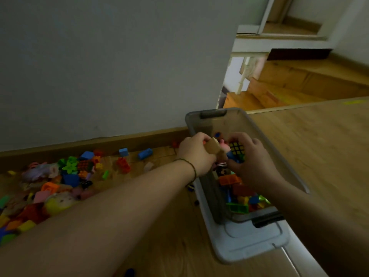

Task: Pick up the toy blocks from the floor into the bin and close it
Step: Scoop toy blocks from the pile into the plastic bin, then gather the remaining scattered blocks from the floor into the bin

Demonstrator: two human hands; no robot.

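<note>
A clear grey bin [269, 142] stands open on the wooden floor, with coloured blocks [242, 200] piled in its near end. Both hands are over the bin. My left hand [194, 151] is closed around a tan wooden block [214, 148] and other small toys. My right hand [252, 158] grips a puzzle cube [235, 146] together with a blue block [231, 155]. A pink toy figure [223, 146] shows between the two hands. Many loose blocks [75, 172] lie scattered on the floor at the left, along the wall.
The bin's grey lid [253, 242] lies flat on the floor under the bin's near end. A wall with a wooden skirting board [99, 142] runs behind the blocks. Wooden stairs [289, 84] drop away beyond the bin, at the upper right.
</note>
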